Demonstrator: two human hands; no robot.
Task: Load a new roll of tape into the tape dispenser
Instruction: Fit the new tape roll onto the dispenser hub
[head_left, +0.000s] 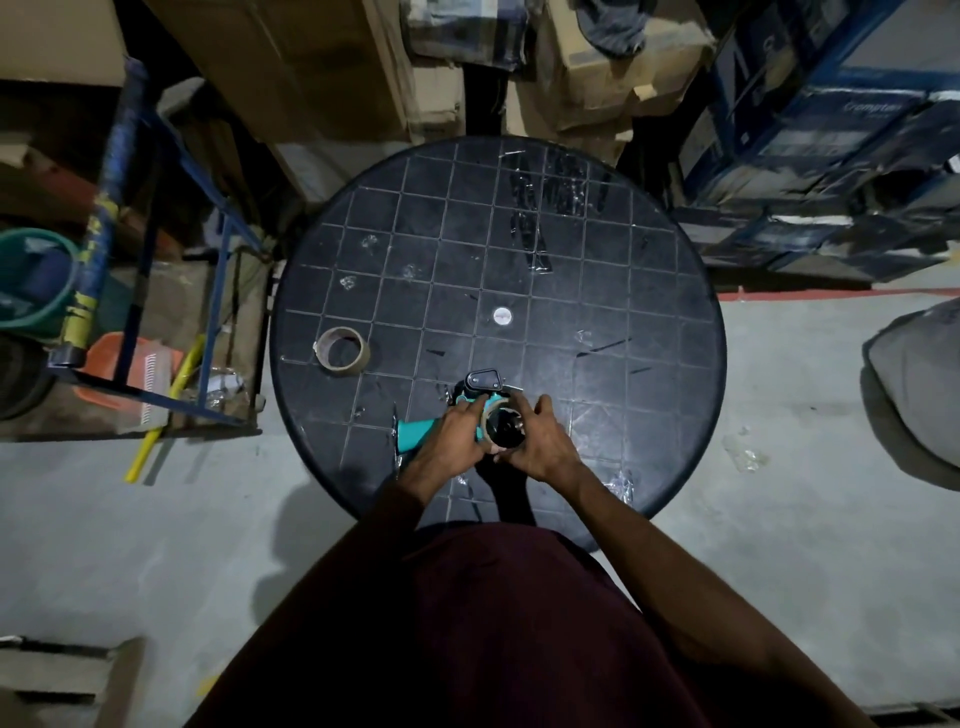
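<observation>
At a round black table (649, 249), our left hand (454, 434) and right hand (543, 441) clasp a tape roll (493, 415) on the teal dispenser (415, 432); another roll (343, 349) lies well apart, left.

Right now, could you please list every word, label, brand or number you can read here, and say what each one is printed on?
"Crompton": faint pale lettering on a blue carton at the upper right; blurred, so this is my best reading.
Smaller print under it: too blurred to read.
Tape dispenser, tape roll, round table, brown cardboard boxes: no readable text.
</observation>
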